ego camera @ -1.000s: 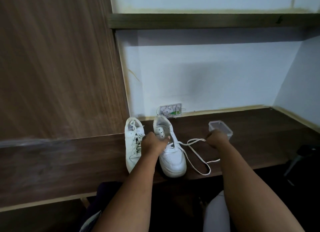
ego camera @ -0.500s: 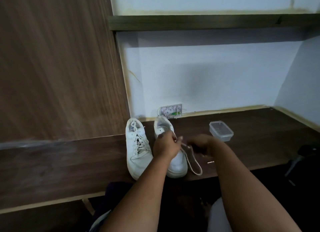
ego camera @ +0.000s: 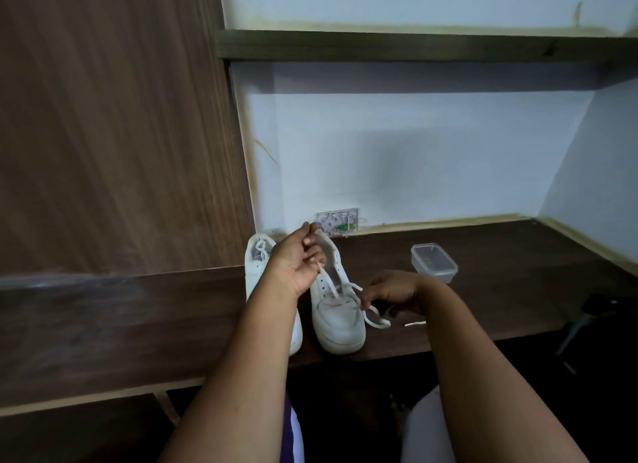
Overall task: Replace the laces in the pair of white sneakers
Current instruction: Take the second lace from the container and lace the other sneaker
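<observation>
White lace (ego camera: 329, 284) threaded through right sneaker (ego camera: 336, 310) | left hand (ego camera: 300, 262) pinches one strand, lifted | right hand (ego camera: 390, 291) pinches the other, near desk (ego camera: 500, 290)

Bare desk (ego camera: 500, 255) right of the clear tub (ego camera: 434, 261), wood panel (ego camera: 114, 134) left

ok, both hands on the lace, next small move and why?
Probably pull the left hand further up and back: it pinches the lace, which still runs through the lowest eyelets of the right sneaker, while the right hand holds the slack loop beside it.
</observation>
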{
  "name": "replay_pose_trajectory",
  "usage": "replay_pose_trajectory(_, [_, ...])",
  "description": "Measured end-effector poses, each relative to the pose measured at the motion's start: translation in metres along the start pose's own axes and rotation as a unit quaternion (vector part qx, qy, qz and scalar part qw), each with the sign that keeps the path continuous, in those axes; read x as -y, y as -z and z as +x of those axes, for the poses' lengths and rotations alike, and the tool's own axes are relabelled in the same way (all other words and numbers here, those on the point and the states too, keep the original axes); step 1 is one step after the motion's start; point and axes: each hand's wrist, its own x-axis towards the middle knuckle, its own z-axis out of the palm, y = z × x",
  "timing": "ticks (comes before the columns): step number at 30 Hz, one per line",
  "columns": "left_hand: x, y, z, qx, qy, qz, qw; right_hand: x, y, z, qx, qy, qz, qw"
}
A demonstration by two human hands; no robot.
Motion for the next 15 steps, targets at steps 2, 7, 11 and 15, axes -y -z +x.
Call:
replay_pose_trajectory(2, [0.002, 0.004, 0.003, -0.019, -0.026, 0.026, 0.999, 0.001, 0.0, 0.005, -0.042, 0.024, -0.027, 0.998])
replay_pose_trajectory(7, [0.02, 0.01, 0.008, -0.104, -0.081, 0.188, 0.973, 0.007, -0.009, 0.025, -0.2, 0.097, -0.125, 0.967])
replay_pose_trajectory(11, [0.023, 0.022, 0.019, -0.165, -0.098, 0.272, 0.943, 0.007, -0.028, 0.037, -0.188, 0.109, -0.158, 0.963])
replay_pose_trajectory(15, [0.021, 0.031, 0.027, -0.18, -0.116, 0.322, 0.922, 0.012, -0.04, 0.04, -0.108, 0.16, -0.153, 0.969])
